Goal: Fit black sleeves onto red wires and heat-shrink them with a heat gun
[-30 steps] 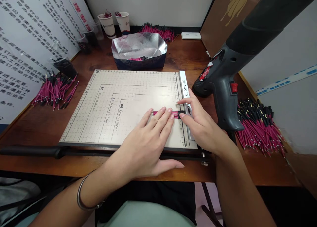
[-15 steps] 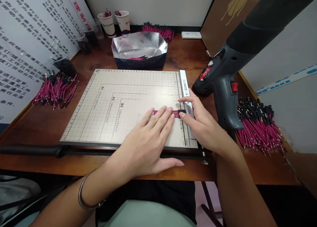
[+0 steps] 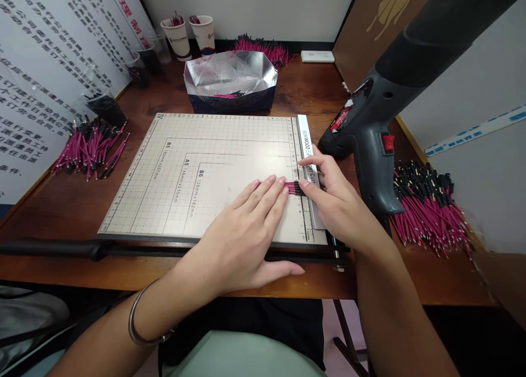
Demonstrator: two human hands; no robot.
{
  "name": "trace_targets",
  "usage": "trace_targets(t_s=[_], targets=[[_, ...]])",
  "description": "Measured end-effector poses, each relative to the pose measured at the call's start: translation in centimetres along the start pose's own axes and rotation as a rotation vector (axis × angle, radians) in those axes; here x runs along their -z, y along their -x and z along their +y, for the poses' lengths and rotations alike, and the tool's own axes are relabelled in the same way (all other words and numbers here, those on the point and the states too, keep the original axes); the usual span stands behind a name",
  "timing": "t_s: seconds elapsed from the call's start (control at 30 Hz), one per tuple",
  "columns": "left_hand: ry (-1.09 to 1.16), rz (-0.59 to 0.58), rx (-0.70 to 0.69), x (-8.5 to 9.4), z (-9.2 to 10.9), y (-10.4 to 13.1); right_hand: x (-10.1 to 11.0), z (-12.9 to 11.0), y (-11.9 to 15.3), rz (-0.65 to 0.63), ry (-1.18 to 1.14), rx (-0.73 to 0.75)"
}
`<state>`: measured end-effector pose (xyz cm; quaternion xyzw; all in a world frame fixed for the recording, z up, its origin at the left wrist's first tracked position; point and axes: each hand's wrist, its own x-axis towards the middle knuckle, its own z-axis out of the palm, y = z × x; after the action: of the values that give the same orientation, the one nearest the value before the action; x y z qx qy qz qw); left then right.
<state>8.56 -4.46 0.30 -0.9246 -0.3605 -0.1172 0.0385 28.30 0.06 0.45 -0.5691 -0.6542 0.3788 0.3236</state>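
Note:
A small row of magenta wires with black ends (image 3: pixel 291 188) lies across the right part of a paper cutter's pale, gridded board (image 3: pixel 242 129). My left hand (image 3: pixel 246 234) rests flat over these wires, fingers stretched out and the thumb apart; its fingers hide most of their length. At the black ends is the thumb of my right hand (image 3: pixel 339 199), with the index finger extended above it on the board's edge. The other right fingers curl behind the metal guide rail (image 3: pixel 304 133), partly hidden. The cutter's black handle (image 3: pixel 78 249) lies down along the near edge.
A foil-lined box (image 3: pixel 230 102) with some wires stands behind the board. Wire piles lie at left (image 3: pixel 88 152), right (image 3: pixel 429 210) and back (image 3: pixel 263 49). Paper cups (image 3: pixel 203 36) hold more. A grey heat-gun-like tool (image 3: pixel 376 141) looms close to my right hand.
My right thumb has shifted slightly up against the black ends. The left hand's fingers have barely moved, and the wires' left tips are now more covered. The view has shifted slightly.

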Motion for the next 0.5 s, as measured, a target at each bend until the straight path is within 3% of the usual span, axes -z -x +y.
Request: trace_targets(t_s=[0.37,0.5], targets=[[0.003,-0.043,0.002,-0.2,0.3,-0.7,-0.4,1.0,-0.3,0.195,-0.103,-0.028],[0.044,-0.053,0.041,0.2,0.0,-0.5,-0.4,1.0,-0.3,0.210,-0.121,-0.011]])
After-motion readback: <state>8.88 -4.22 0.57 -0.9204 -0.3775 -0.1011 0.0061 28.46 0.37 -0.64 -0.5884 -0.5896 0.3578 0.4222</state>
